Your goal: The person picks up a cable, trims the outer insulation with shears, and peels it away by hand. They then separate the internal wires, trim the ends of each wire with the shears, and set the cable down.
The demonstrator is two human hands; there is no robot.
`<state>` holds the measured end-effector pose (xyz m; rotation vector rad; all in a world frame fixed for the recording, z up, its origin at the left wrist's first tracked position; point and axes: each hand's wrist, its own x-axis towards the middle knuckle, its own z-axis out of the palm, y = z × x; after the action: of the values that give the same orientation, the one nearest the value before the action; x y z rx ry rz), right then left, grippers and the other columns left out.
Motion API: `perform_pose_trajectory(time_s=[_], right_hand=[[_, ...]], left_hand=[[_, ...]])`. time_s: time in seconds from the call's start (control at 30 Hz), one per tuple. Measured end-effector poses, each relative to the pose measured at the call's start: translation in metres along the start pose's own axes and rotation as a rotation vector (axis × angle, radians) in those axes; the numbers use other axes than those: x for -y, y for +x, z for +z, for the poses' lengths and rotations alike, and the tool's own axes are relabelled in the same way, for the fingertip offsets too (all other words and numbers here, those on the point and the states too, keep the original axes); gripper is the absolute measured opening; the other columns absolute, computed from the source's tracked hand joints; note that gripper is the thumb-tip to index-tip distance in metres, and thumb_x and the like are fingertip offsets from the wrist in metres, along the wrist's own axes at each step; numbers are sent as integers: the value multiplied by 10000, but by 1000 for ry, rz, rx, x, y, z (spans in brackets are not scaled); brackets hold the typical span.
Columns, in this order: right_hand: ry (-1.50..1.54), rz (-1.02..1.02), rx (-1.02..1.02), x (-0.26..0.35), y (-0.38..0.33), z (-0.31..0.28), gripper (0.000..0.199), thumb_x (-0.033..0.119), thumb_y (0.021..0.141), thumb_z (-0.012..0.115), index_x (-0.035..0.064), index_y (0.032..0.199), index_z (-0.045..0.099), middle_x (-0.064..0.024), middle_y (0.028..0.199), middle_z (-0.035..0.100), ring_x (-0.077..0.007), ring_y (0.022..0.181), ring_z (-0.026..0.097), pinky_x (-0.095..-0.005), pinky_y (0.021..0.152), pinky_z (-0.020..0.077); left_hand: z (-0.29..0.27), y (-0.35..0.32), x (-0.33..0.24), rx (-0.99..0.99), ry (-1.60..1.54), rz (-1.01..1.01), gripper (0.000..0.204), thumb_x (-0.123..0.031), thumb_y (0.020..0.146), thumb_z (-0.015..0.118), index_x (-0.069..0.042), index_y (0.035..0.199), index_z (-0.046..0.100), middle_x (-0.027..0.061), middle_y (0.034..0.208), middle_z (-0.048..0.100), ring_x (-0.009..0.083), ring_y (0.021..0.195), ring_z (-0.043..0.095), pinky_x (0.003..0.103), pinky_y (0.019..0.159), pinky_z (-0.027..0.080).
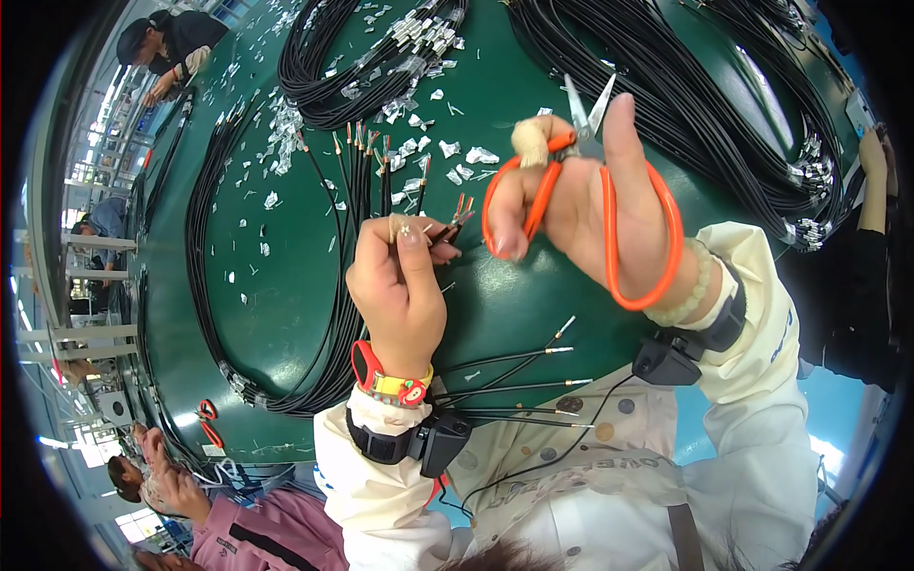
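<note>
My left hand point(400, 285) is closed in a pinch on the end of a black cable point(451, 231), whose thin coloured wires stick out past the fingertips. Raised to the right of it, my right hand point(586, 205) has orange-handled scissors point(664, 243) looped round its thumb and fingers. Their metal blades point(585, 109) stand apart and point away from me. A beige cover wraps one fingertip of this hand. Just beyond my left hand, several black cables point(360, 181) lie side by side with stripped, coloured wire ends.
Black cable coils point(314, 67) and long bundles point(657, 76) cover the far side of the green table point(286, 228). Clear plastic scraps point(409, 147) are scattered about. More cable ends point(533, 357) reach toward my apron. A second pair of scissors point(209, 423) lies left. Co-workers point(171, 48) sit around the table.
</note>
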<state>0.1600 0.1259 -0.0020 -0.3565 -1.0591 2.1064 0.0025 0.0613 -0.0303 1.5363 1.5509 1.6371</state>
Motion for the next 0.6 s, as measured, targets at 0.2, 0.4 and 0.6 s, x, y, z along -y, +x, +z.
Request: perform_pose_trajectory(time_s=[0.2,0.4,0.6], right_hand=[[-255,-212,-85,-19,4,-19,539,585,868,128,108,839,377,-126,642,514,-187,615,464,-273,609,371],[-246,-260,-195,-39,-4,-34,457,501,902,198,103,807,403,-104,623,494,-167,596,437,-267,604,363],[-268,-357,-183,-48,6,-21,457,485,879,354,69,703,416,-44,542,476,-116,516,449,-230,534,392]], left_hand=[[-29,-2,3,34,285,-131,54,-55,825,530,-3,810,523,68,683,563,116,588,512,223,540,409],[-21,-24,-10,2,396,203,204,-47,666,674,-25,828,552,71,901,552,178,645,507,246,577,401],[-17,-42,0,910,489,335,144,-20,723,643,-17,825,542,53,808,561,127,696,538,242,597,408]])
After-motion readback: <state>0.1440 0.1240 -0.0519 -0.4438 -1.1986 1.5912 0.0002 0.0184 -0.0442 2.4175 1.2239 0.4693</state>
